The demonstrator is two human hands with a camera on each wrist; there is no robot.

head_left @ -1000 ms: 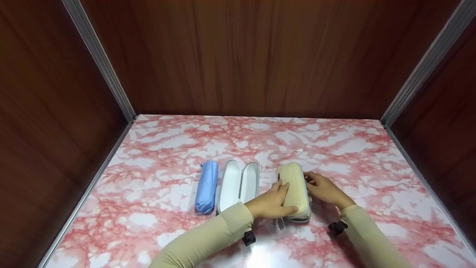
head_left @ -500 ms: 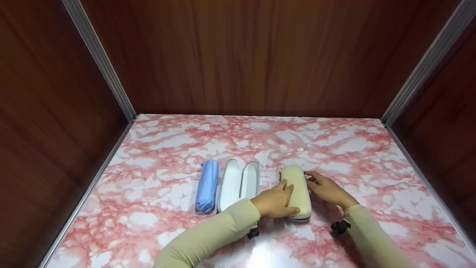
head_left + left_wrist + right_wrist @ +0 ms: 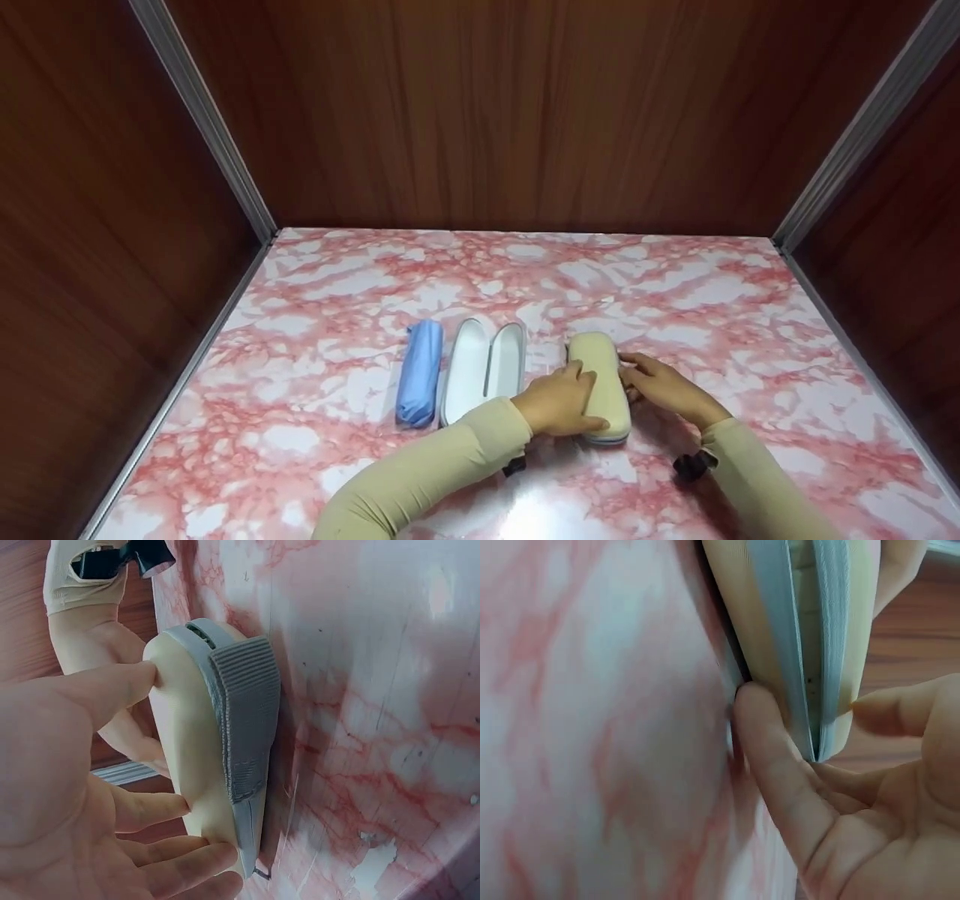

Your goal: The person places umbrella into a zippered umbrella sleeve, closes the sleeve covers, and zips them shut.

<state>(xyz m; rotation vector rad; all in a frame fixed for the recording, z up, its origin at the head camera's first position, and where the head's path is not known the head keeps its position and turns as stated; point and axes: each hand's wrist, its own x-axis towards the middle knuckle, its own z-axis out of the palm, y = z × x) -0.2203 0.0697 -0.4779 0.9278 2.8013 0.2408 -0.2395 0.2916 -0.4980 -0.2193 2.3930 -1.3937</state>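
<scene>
A cream zip-up pencil case (image 3: 611, 397) lies on the table in the head view, lid upward. My left hand (image 3: 559, 403) rests on the lid with fingers spread. In the left wrist view a ribbed grey strap (image 3: 247, 712) covers part of the case's side, with a gap in the zip near one end. At the far side my right hand (image 3: 666, 391) holds the case's edge. Its thumb and index finger sit on either side of the grey zip tape (image 3: 778, 622) in the right wrist view, where the zip gapes. The zip pull is hidden.
Left of the pencil case stands an open hard case (image 3: 466, 375) with a white inside, partly behind my left sleeve. Beyond it lies a long blue fabric-wrapped bundle (image 3: 420, 375). Brown wood-grain panels (image 3: 480, 112) enclose the back and sides of the marbled table (image 3: 525, 277).
The pencil case's lid has come down flatter at the near end, under my left hand. Both hands have shifted slightly right with the case.
</scene>
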